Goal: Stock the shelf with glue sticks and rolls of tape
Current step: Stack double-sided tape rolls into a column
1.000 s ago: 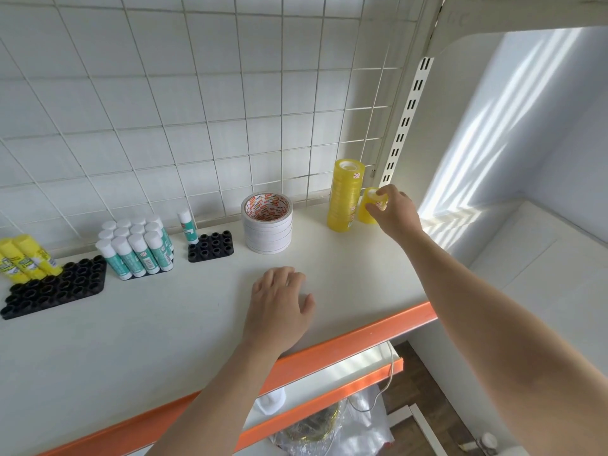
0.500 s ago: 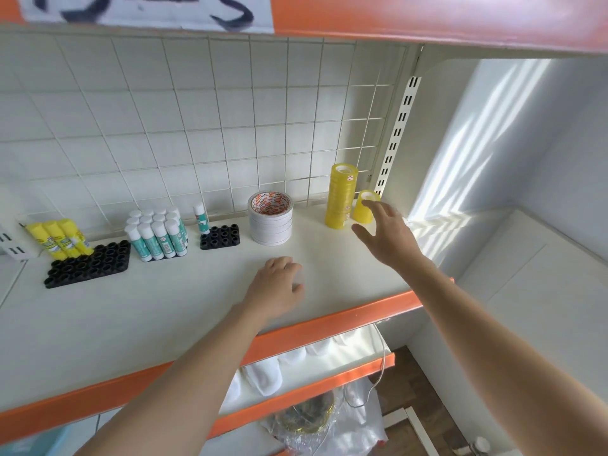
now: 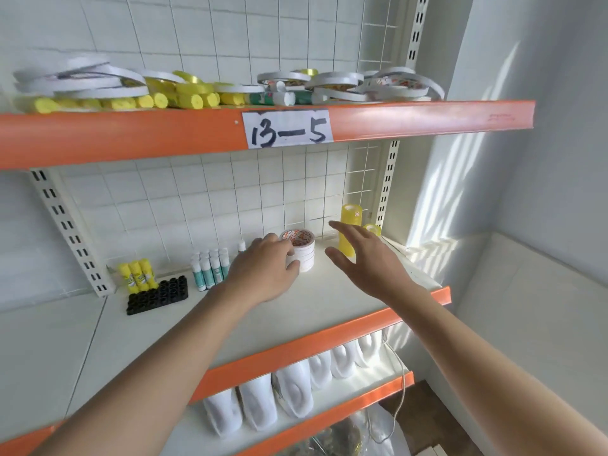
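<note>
The white shelf (image 3: 316,301) with an orange front edge carries yellow glue sticks (image 3: 137,274) beside a black tray (image 3: 158,295) at left, teal glue sticks (image 3: 210,269), a white tape stack (image 3: 301,250), and yellow tape rolls (image 3: 350,230) near the right back corner.

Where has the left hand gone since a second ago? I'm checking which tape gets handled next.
Yes, it moved: the left hand went from the bare shelf front back to the stack of white tape rolls, now touching it.
</note>
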The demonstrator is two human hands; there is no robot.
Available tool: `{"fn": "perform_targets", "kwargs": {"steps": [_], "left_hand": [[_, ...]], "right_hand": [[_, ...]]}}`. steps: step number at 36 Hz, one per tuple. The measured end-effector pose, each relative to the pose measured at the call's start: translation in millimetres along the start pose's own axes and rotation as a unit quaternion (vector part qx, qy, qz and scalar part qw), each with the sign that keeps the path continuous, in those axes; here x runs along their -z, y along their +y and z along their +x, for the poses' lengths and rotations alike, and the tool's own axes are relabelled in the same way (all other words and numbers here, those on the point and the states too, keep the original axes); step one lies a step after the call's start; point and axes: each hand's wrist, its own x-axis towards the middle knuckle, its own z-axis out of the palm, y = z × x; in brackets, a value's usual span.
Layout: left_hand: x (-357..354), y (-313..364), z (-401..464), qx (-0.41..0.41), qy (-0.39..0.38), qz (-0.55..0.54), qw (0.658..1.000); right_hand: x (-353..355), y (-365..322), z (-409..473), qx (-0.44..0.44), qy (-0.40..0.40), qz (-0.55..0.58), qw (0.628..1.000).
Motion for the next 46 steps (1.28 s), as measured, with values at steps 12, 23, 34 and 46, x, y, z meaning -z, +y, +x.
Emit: {"fn": "perform_targets", "kwargs": {"steps": [12, 23, 34, 46], "left_hand": [[150, 24, -104, -0.121, 0.173, -0.022, 0.977], [216, 15, -115, -0.165, 0.331, -0.008, 0.929], [245, 13, -38, -0.053, 0.272, 0.119, 0.953], [242, -30, 40, 0.046, 0.216, 0.236, 0.946]], "right_hand": [[94, -129, -43, 0.065, 0.134, -0.044, 0.988], [146, -165, -24, 0.125, 0.218, -0.054, 0.966], [158, -150, 68, 0.140, 0.151, -0.021, 0.978], [132, -155, 195, 0.174, -0.088, -0.071, 0.978]]}}
